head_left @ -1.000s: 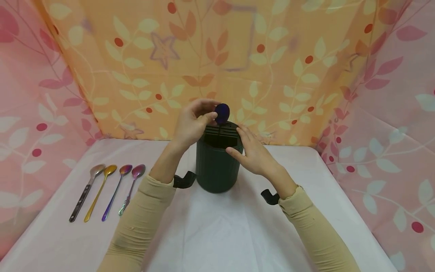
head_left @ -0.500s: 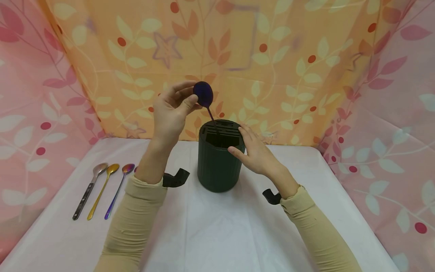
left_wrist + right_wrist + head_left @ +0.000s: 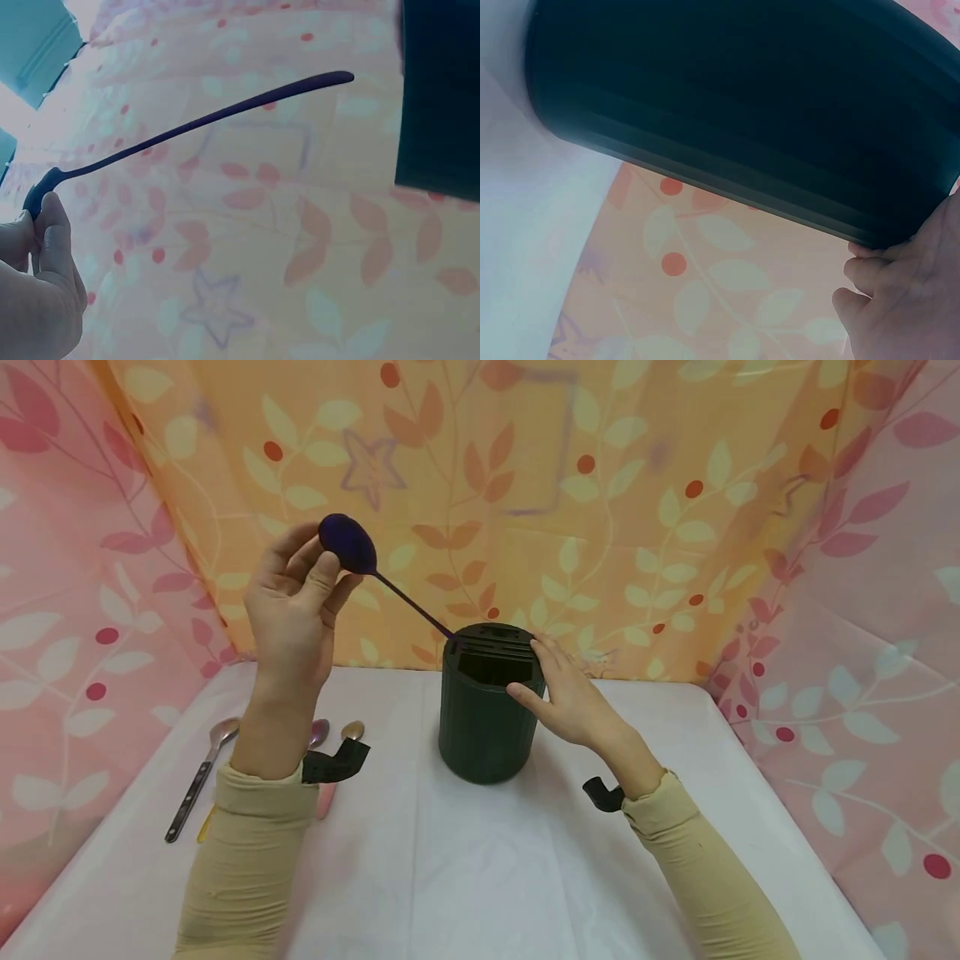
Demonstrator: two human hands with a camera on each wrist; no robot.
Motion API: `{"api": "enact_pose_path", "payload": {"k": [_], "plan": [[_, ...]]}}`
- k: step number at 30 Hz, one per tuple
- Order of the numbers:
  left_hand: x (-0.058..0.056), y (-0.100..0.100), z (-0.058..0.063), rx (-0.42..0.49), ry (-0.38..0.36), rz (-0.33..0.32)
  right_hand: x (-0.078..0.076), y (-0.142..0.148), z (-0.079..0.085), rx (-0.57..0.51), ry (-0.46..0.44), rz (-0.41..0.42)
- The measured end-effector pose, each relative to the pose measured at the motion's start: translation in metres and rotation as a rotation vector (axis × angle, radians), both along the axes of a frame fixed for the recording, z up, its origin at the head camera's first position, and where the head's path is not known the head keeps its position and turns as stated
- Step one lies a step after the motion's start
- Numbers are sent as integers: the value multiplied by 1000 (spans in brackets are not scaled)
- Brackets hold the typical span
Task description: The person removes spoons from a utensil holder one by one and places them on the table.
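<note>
My left hand (image 3: 292, 610) pinches a dark purple spoon (image 3: 347, 545) by its bowl, up and left of a dark green utensil holder (image 3: 487, 735). The spoon's thin handle slants down toward the holder's rim. In the left wrist view, the spoon (image 3: 202, 120) shows its whole handle, with the tip apart from the holder (image 3: 442, 97). My right hand (image 3: 573, 697) rests against the holder's upper right side, fingers extended and thumb near the front rim. The right wrist view has the right hand (image 3: 911, 292) touching the holder wall (image 3: 742, 112). Slots and a larger opening show in its top.
On the white-covered table (image 3: 480, 868), a spoon with a black handle (image 3: 189, 797) lies at left. Behind my left forearm, other spoons are partly hidden, among them a purple bowl (image 3: 319, 732) and a tan bowl (image 3: 352, 729). Floral cloth (image 3: 487, 468) hangs behind.
My left hand has moved left and up, drawing the purple spoon out of the holder; the spoon went from upright to slanted. My right hand has stayed at the holder.
</note>
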State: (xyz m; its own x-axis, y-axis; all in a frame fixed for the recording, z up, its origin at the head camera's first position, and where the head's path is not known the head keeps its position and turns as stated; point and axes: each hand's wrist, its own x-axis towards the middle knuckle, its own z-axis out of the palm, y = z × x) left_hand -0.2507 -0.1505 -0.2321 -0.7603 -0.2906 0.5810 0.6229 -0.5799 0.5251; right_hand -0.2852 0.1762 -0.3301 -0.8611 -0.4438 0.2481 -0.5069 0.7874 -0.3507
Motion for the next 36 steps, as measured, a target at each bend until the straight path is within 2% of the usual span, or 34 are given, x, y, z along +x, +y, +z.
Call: {"api": "enact_pose_path", "payload": {"k": [2, 4, 7, 10, 14, 17, 23, 28, 36], "plan": [[3, -10, 0, 17, -25, -6, 0, 0, 0, -1, 3, 5], [6, -19, -2, -8, -55, -7, 1, 0, 0, -4, 5, 6], [9, -32, -9, -79, -114, 0, 2, 1, 1, -5, 6, 6], [8, -42, -21, -158, -187, -12, 3, 1, 1, -10, 7, 4], [2, -52, -41, -294, -310, -16, 4, 1, 1, -14, 11, 3], [-5, -57, -58, -395, -385, -43, 5, 1, 1, -10, 12, 2], [-17, -61, -88, -587, -445, -117, 6, 0, 0, -10, 4, -6], [-25, -59, -110, -788, -571, -160, 6, 0, 0, -13, 7, 3], [-40, -60, -141, -1012, -711, -196, 7, -2, -1, -18, 9, 5]]}}
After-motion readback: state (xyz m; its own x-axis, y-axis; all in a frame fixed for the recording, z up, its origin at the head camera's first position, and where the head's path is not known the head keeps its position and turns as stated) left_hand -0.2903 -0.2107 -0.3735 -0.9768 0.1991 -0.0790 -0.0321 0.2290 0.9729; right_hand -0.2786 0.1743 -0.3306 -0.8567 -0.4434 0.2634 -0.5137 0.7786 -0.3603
